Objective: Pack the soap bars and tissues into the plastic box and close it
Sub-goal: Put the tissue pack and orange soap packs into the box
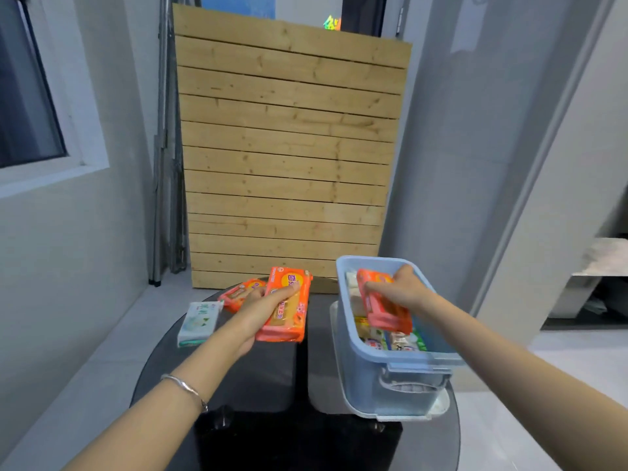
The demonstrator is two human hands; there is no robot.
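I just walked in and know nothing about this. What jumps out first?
The bright orange soap packs: the left hand holds one soap pack above the dark round table, while the right hand lowers another orange pack into the blue plastic box at right. A third orange pack and a white tissue packet wait on the table's left, before a tall wooden slat panel.

wooden slat panel (289, 147), round black table (272, 385), window (23, 96)
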